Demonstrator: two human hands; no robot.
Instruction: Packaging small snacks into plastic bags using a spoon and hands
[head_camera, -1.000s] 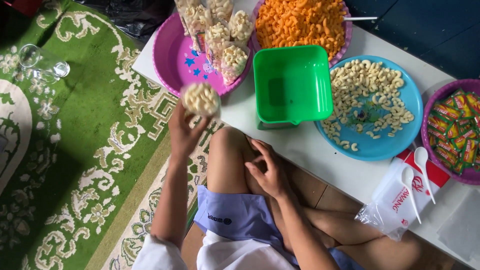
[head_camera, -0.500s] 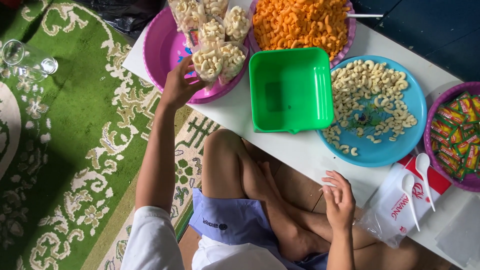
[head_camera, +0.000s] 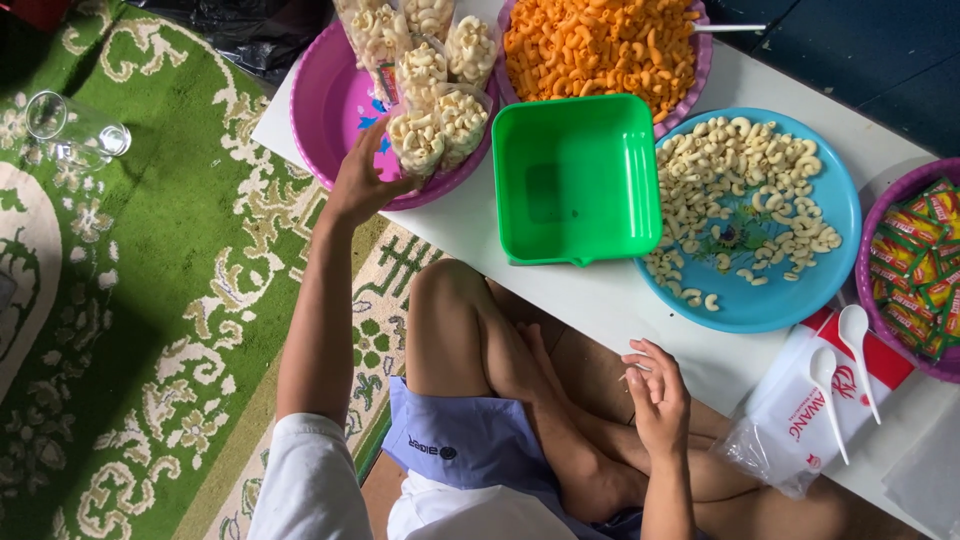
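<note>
the small clear bag of pale macaroni snacks (head_camera: 417, 142) stands in the pink tray (head_camera: 335, 95) at its near rim, leaning against more filled bags (head_camera: 440, 55). your left hand (head_camera: 362, 180) sits at that rim, fingers loosely spread, touching the bag's side. your right hand (head_camera: 655, 398) hovers above your crossed legs, fingers curled and empty, by the edge of the white tabletop (head_camera: 470, 225). a green square tub (head_camera: 576, 180) stands just beside the tray, a blue plate (head_camera: 795, 300) of pale pieces beyond it.
</note>
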